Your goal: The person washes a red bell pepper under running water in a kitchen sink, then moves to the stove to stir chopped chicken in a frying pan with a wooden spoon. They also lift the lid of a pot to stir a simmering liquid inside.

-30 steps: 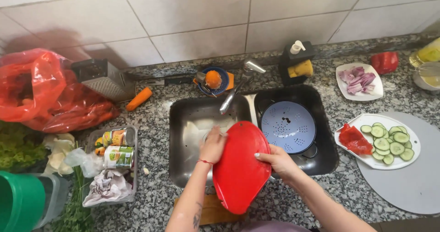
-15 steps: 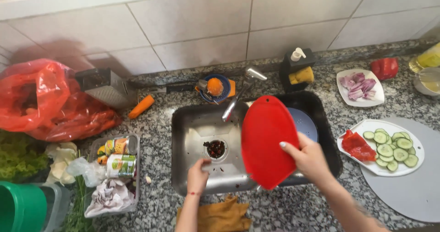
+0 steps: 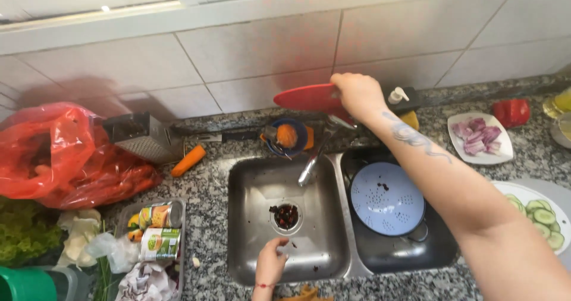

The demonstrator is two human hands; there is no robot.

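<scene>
Red plastic bag (image 3: 65, 158) at tabletop's left edge, metal grater (image 3: 140, 135) and carrot (image 3: 188, 160) just right of it. Tray with two cans (image 3: 156, 229) near front left. Left hand (image 3: 270, 264) inside left sink basin (image 3: 282, 218), front wall, fingers loosely apart, holding nothing, near drain strainer (image 3: 286, 215) with dark scraps. Right hand (image 3: 357, 96) raised at back wall above faucet (image 3: 315, 155), fingers clamped on red cutting board (image 3: 306, 97), held flat, edge-on. Blue colander (image 3: 386, 198) in right basin. Onion plate (image 3: 479, 136) and cucumber plate (image 3: 544, 215) at right edge.
</scene>
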